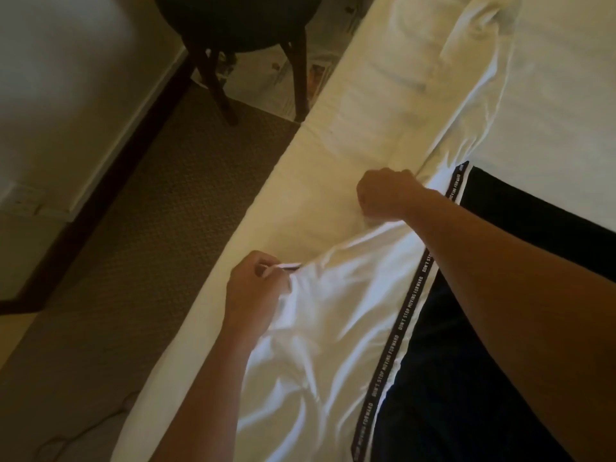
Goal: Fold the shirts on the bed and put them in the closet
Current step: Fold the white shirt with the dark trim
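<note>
A shirt (336, 315) with a white side panel, a black lettered stripe and a dark body lies on the white bed (550, 95) near its left edge. My left hand (253, 291) pinches the white fabric's edge at the bed's side. My right hand (388, 195) grips the same white edge farther up the bed, fingers curled under. The fabric between both hands is lifted and wrinkled. My right forearm crosses the stripe and hides part of the dark body.
A dark round chair or stool (240, 25) on wooden legs stands beyond the bed's corner, over papers on the floor. Brown carpet (156, 228) runs along the bed's left side, bounded by a light wall with a dark baseboard (110, 168). A thin cable lies at the bottom left.
</note>
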